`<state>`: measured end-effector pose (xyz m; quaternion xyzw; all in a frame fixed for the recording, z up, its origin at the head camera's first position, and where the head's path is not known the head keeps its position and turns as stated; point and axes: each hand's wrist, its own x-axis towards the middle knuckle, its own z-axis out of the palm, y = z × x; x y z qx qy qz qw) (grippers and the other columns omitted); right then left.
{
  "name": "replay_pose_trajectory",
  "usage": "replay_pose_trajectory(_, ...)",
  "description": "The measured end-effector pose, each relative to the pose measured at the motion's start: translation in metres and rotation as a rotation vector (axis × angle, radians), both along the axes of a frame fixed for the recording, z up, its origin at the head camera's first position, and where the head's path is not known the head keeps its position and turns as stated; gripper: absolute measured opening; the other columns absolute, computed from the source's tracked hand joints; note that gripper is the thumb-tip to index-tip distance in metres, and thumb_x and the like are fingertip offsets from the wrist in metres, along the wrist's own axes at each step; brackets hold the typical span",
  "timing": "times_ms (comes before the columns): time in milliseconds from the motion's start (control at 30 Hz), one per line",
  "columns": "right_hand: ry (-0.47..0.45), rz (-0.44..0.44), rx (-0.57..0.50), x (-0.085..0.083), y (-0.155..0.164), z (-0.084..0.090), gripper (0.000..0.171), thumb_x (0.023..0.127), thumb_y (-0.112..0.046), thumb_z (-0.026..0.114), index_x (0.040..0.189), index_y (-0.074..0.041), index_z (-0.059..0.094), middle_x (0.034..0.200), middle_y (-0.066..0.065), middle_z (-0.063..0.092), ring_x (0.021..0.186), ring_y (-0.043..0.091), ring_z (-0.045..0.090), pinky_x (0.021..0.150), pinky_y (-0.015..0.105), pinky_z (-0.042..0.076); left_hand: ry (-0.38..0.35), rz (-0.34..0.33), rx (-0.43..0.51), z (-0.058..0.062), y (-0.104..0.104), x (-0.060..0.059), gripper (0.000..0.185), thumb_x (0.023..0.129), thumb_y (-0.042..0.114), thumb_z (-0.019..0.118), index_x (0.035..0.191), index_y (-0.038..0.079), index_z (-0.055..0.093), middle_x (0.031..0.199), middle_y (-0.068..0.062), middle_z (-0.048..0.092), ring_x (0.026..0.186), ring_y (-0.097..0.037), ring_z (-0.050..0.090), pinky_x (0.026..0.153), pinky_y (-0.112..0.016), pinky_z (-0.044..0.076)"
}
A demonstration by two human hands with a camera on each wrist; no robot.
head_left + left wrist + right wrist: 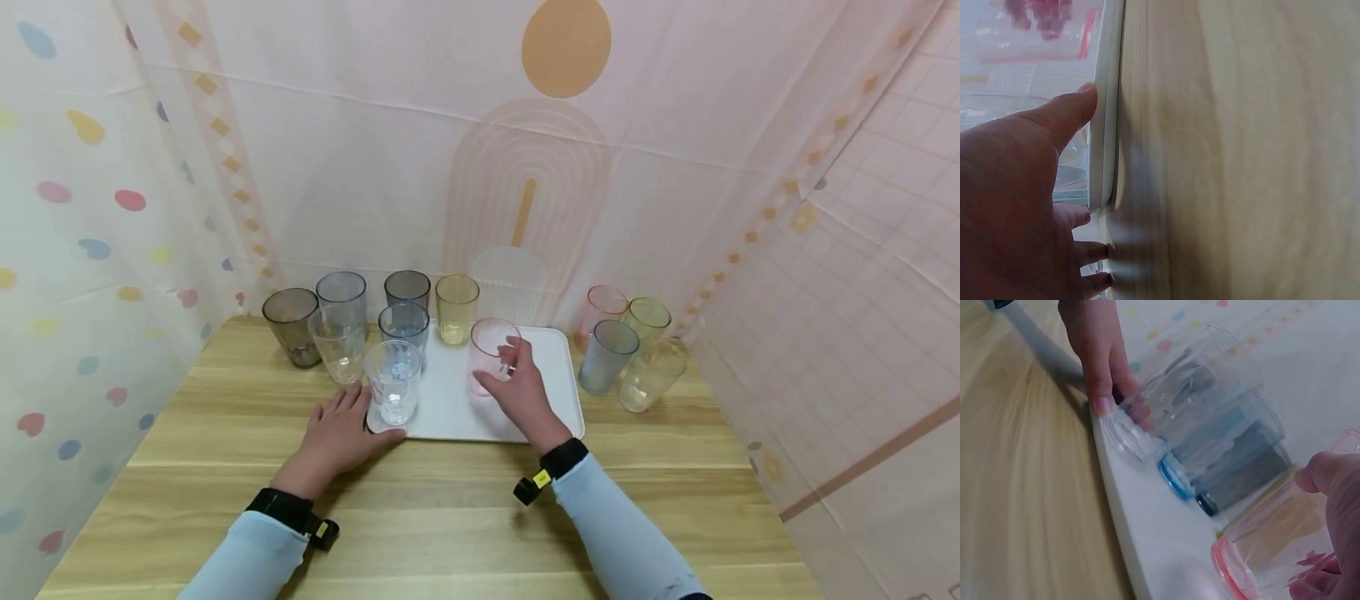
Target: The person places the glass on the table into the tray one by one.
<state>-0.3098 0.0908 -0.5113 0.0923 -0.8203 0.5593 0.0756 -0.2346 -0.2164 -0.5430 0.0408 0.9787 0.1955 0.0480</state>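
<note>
The pale wooden surface (450, 517) is carrying a white rectangular plastic tray (555, 375), with clusters of tinted tumblers standing left and right of it. The left hand (337, 437) is lying flat with straight fingers on the surface, thumb pressing the tray's near corner, seemingly steadying it. Just beside that thumb a clear patterned plastic tumbler (393, 382) is standing upright on the tray. The right hand (517, 392) is curling its fingers around an upright pink transparent plastic cup (489, 354) resting on the tray.
</note>
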Motion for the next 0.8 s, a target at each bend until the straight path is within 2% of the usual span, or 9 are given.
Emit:
replay_pose_trajectory(167,-0.033,0.029,0.005,-0.013,-0.023,0.003,0.067,0.092,-0.022,0.092,0.139,0.001,0.050,0.148,0.021,0.059,0.137,0.033,0.058,0.115,0.052,0.051,-0.006,0.006,0.007,0.002,0.001,0.001,0.119,0.095,0.080,0.066,0.168,-0.008,0.033,0.175,-0.037,0.025,0.159,-0.063,0.020,0.122,-0.085,0.015)
replay_pose_trajectory(400,-0.081,0.027,0.056,-0.022,-0.046,0.012,0.084,0.093,-0.028,0.092,0.159,-0.005,0.045,0.136,0.008,0.059,0.132,0.029,0.057,0.115,0.048,0.053,-0.003,0.009,-0.001,-0.001,-0.001,-0.001,0.119,0.096,0.082,0.064,0.169,-0.006,0.032,0.175,-0.036,0.024,0.160,-0.062,0.020,0.123,-0.085,0.014)
replay_pose_trajectory(633,-0.085,0.030,0.054,-0.026,-0.055,0.013,0.083,0.093,-0.023,0.092,0.160,-0.008,0.046,0.138,0.009,0.058,0.135,0.029,0.056,0.117,0.047,0.053,0.011,0.009,0.003,-0.004,-0.001,-0.001,0.119,0.095,0.081,0.065,0.168,-0.007,0.034,0.175,-0.036,0.026,0.159,-0.062,0.021,0.122,-0.085,0.015)
replay_pose_trajectory(800,-0.100,0.019,0.074,-0.028,-0.056,0.009,0.085,0.093,-0.028,0.092,0.161,-0.007,0.046,0.143,0.011,0.057,0.134,0.028,0.057,0.115,0.047,0.054,0.014,0.009,0.005,-0.003,0.000,-0.001,0.117,0.096,0.080,0.066,0.168,-0.007,0.034,0.175,-0.036,0.026,0.160,-0.062,0.022,0.123,-0.085,0.015)
